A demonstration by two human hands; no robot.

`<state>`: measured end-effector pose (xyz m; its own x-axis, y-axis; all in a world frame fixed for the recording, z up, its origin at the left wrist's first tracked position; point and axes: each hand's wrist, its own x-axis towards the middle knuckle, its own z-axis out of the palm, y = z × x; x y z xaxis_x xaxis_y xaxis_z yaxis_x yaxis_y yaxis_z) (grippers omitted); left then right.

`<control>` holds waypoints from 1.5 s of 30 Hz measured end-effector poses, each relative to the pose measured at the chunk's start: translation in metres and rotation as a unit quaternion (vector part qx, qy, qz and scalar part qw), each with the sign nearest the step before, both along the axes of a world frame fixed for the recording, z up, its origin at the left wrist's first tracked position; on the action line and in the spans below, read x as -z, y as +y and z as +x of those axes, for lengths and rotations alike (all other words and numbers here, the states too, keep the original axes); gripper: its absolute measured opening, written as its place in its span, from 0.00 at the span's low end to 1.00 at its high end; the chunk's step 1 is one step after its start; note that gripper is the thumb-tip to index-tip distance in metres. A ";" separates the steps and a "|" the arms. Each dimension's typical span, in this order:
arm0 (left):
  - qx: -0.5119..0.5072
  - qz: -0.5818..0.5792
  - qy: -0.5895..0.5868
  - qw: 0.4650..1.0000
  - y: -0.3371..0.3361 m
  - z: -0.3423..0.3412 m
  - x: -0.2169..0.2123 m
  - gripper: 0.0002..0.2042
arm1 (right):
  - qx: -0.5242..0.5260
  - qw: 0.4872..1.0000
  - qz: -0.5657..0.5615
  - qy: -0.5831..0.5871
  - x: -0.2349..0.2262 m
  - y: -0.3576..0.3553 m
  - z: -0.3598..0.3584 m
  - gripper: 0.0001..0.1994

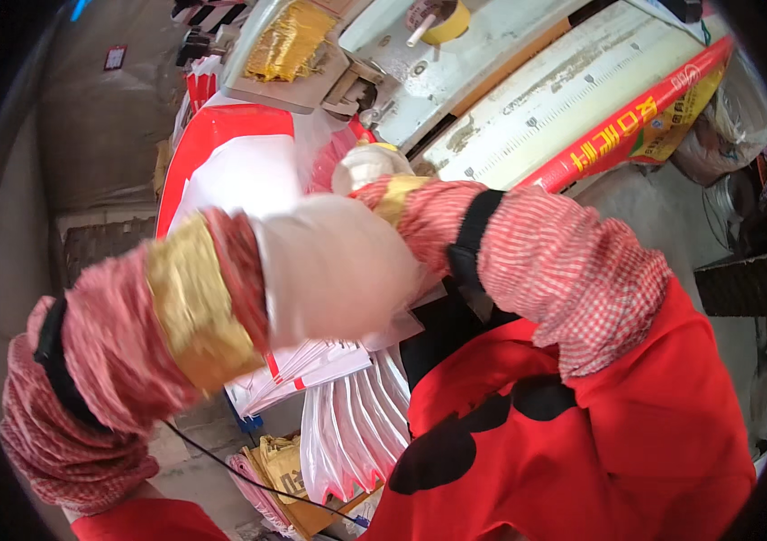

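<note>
**Ana:** Starting at the left: the left hand, in a pale glove, hangs raised over the stack of bags. A gold cuff binds the checked sleeve at the wrist, I would judge to keep loose cloth clear of the work.

**Ben:** Is that grip pinching anything?

**Ana:** I cannot tell. Only the back of the glove shows, rounded, its fingers hidden on the far side. The bags lie just beneath and to the near side of it, white with red edges, fanned so that each edge sits apart from the next, which probably makes single sheets easy to lift.

**Ben:** And further right?

**Ana:** The right hand sits beyond the left, also gloved, curled into a ball near a big red and white sheet spread flat on the counter. Whether that grip is pressed together on the sheet or merely resting there, I cannot tell; the left glove and the right forearm cover the contact.

**Ben:** So the stack is where, against the two grips?

**Ana:** Nearer than both, directly under the left, and well apart from the right. Far right, a red roll lies slantwise along the counter's ruled edge, out of reach of either hand.
</note>
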<state>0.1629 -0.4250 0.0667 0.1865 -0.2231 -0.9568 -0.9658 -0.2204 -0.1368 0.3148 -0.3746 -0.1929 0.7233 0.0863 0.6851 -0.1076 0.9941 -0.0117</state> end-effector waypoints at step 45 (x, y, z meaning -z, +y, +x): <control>0.097 -0.176 -0.117 0.973 0.008 0.045 -0.042 0.11 | 0.432 0.548 -0.715 0.044 -0.006 -0.020 -0.052 0.11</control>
<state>0.2074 -0.4165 0.1088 0.3116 -0.5819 -0.7512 -0.9454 -0.1104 -0.3067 0.2631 -0.3946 -0.1867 0.9423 0.0898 0.3225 0.3332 -0.3442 -0.8778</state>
